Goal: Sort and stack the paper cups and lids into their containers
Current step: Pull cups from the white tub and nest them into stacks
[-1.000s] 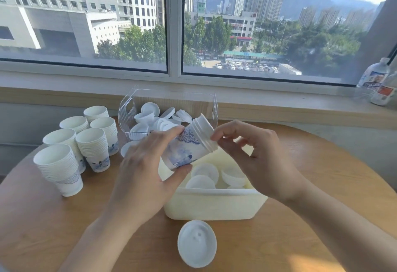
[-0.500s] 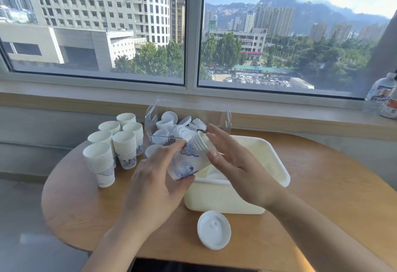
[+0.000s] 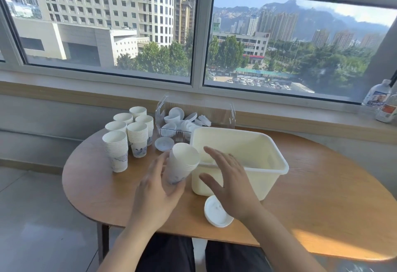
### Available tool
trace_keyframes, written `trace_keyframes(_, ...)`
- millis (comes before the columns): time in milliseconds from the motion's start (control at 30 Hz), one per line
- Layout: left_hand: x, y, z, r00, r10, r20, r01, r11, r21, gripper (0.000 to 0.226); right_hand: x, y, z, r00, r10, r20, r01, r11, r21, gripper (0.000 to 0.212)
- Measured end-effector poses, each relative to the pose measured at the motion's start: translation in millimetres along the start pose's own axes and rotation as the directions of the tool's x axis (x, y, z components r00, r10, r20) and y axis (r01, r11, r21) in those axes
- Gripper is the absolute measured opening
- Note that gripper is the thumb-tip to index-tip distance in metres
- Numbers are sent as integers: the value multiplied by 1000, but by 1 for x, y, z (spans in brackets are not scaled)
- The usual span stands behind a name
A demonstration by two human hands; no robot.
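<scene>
Left hand (image 3: 159, 187) has a short nested stack of paper cups (image 3: 182, 162), fingers and thumb wrapped round its lower end, mouth tipped up and away toward twelve o'clock. My guess is it's carried like that so the cups stay seated in each other on the way to the group of stacks. It's held above the table, just at nine o'clock of the cream tub (image 3: 247, 155).

Right hand (image 3: 229, 183) is wide open, fingers spread, holding nothing, hovering over the tub's near rim, just at three o'clock of the held cups. It looks free for the next pickup.

The cup stacks (image 3: 129, 134), six of them, stand upright and close together at ten o'clock on the table, well apart from the hands. That seems the natural home for the held one. Behind the tub, at twelve o'clock, the clear bin (image 3: 195, 119) holds a jumble of white lids, not neatly stacked. One loose lid (image 3: 164, 143) lies flat in front of the clear bin; another lid (image 3: 217, 211) lies near the table's front edge, partly under the right wrist. Both still want sorting, I'd say.

The round wooden table (image 3: 322, 196) catches a sun patch at four o'clock. Behind it, a long windowsill with two bottles (image 3: 382, 101) at two o'clock.
</scene>
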State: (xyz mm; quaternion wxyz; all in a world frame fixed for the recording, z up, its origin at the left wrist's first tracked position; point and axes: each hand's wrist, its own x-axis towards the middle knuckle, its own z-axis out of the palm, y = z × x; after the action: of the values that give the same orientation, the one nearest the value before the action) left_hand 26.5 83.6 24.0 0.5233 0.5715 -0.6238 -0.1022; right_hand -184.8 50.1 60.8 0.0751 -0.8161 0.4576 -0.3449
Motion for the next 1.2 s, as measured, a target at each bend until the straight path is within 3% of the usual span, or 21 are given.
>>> trace_keyframes(167,-5,-20,9,994,-105,31,107,992,-67,71,-11,38,22,989,-46,-143,16,979,-205,36)
trace_keyframes(400,9,-13,34,989,-120,89,130,985,-112,68,-9,65,11,963,-45,-266,-19,973,-232,28)
trace_keyframes(733,45,4,94,982,-63,176,86,988,-130,69,-2,121,-13,953,47,-299,-132,954,-270,31)
trace_keyframes(1200,99,-37,144,974,-115,194,144,980,-140,66,42,213,-39,941,99,-323,-196,938,-285,29)
